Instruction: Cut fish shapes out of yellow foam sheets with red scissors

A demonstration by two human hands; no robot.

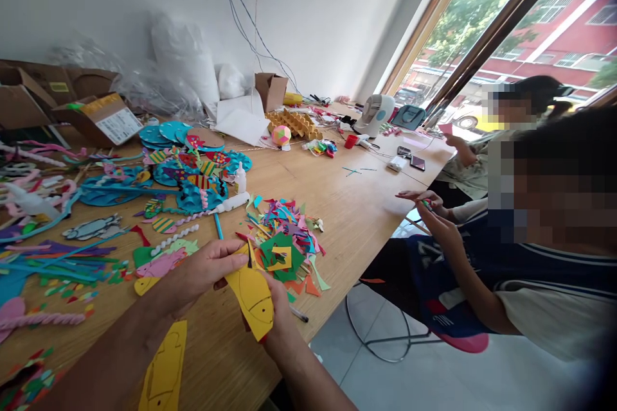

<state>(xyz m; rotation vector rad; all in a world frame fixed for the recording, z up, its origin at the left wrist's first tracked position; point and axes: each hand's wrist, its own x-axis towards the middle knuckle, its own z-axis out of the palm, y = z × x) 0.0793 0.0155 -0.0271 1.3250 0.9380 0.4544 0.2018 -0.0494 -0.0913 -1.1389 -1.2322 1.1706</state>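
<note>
My left hand (pixel 222 264) pinches the upper end of a piece of yellow paper (pixel 250 295) with a fish outline drawn on it in black. Wrapped behind the paper's right side is my right hand (pixel 278 308), closed on what look like scissors; a dark blade (pixel 250 255) pokes up at the paper's top edge, and the handles are mostly hidden. Another yellow strip with fish outlines (pixel 164 369) lies on the table below my left forearm. Just past my hands is a heap of coloured paper scraps (pixel 294 225), with a green sheet (pixel 284 257) on it.
Blue discs with paper fish (pixel 200 189), glue bottles (pixel 240 178), twisted pipe cleaners and paper strips (pixel 53 260) cover the left of the wooden table (pixel 337 205). A white fan (pixel 375 114) and phones (pixel 418 162) stand farther off. Two people sit at the right edge, one's hands (pixel 434 209) over the table edge.
</note>
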